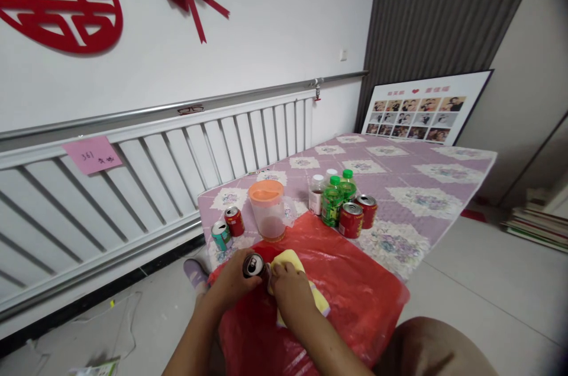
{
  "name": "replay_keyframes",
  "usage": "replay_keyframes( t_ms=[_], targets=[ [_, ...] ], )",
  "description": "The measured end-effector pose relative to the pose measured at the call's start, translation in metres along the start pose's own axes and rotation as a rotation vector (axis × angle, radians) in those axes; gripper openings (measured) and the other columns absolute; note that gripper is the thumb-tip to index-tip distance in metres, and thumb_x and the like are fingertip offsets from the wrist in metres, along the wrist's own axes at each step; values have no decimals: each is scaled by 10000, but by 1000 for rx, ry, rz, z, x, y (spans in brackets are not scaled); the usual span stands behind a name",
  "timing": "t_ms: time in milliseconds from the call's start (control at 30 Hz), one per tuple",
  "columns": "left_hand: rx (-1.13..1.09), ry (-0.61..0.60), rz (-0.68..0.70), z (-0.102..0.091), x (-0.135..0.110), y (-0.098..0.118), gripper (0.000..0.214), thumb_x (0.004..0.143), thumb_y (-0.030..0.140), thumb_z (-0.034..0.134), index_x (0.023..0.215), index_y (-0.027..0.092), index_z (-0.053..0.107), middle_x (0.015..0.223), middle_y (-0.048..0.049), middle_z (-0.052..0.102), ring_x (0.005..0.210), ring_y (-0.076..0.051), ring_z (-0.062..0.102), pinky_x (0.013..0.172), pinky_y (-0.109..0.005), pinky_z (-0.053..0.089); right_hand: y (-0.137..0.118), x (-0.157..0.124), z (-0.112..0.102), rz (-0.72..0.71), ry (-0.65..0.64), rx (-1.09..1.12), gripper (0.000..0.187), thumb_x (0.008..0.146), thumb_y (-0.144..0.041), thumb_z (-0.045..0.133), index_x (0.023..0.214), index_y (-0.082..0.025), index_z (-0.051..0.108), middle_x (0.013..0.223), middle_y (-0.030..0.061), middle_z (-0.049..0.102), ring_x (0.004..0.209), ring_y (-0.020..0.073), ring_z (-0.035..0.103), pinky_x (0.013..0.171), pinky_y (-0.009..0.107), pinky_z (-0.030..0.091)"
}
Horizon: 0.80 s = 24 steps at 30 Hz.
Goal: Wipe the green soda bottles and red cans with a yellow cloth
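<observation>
My left hand point(234, 280) is wrapped round a dark soda can point(253, 266), which stands with its top facing up and its drinking hole open. Just right of it, my right hand point(290, 292) grips a folded yellow cloth point(290, 259), its fingers bent into the fabric close to the can's side. Both hands are over a red plastic sheet point(355, 287) at the table's near corner. Beyond the can stands a clear plastic jug point(270, 219) with an orange lid. A red can point(234, 221) and a teal can point(220, 236) stand to its left.
Right of the jug are green-capped bottles point(331, 205), a white-capped bottle point(316, 195) and two red cans point(351, 221). A flowered tablecloth point(306, 177) covers the table. Behind runs a white radiator point(222, 151) with a pink note point(92, 155). A photo board point(412, 106) leans at the back right.
</observation>
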<state>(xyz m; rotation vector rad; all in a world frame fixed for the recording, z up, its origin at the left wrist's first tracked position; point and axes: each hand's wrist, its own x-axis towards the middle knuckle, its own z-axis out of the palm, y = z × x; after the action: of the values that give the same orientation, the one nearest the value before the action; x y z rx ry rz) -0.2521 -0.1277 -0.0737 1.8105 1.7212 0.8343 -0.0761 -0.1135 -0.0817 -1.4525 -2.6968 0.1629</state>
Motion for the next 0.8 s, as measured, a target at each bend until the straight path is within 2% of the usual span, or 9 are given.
replay_keyframes(
  t_ms=[167,267,400,567,667,800],
  targets=[
    [-15,-34,16,-1,1,1,505,666,87,667,1148,201,571,1143,-62,640,1051,-227,596,937,-334,454,1,-3,-24,15,42,1,372,948,-108,452,1252,-228,631,1270,116,633,1124,290,562,852,427,502],
    [-17,-36,14,-1,1,1,518,662,88,676,1157,200,575,1158,-64,636,1064,-228,592,944,-329,452,-2,-5,-30,17,58,2,384,947,-95,440,1247,-242,630,1317,110,608,1147,293,548,874,448,497],
    [-9,-35,26,-1,2,0,507,668,92,664,1156,197,577,1154,-66,641,1062,-226,596,954,-328,452,-7,-7,-20,24,44,-4,379,934,-87,459,1251,-206,628,1285,149,616,1127,305,559,839,455,510],
    [0,-29,21,-1,3,-2,512,647,81,667,1133,212,575,1156,-58,644,1076,-231,592,970,-338,446,-8,-8,1,31,7,-10,395,933,-79,466,1286,-184,608,1204,147,660,1087,296,589,812,430,519],
    [5,-31,20,0,3,-2,506,648,80,665,1128,212,574,1151,-58,646,1071,-232,592,968,-342,446,-8,-9,-2,25,2,-8,363,939,-86,465,1245,-179,638,1195,143,665,1081,293,594,816,425,523],
    [2,-37,28,0,4,-3,506,660,86,666,1145,196,570,1141,-68,644,1055,-228,595,955,-337,456,-11,-15,-18,13,30,-10,369,956,-95,431,1241,-201,639,1252,139,641,1103,299,583,823,451,532]
  ],
)
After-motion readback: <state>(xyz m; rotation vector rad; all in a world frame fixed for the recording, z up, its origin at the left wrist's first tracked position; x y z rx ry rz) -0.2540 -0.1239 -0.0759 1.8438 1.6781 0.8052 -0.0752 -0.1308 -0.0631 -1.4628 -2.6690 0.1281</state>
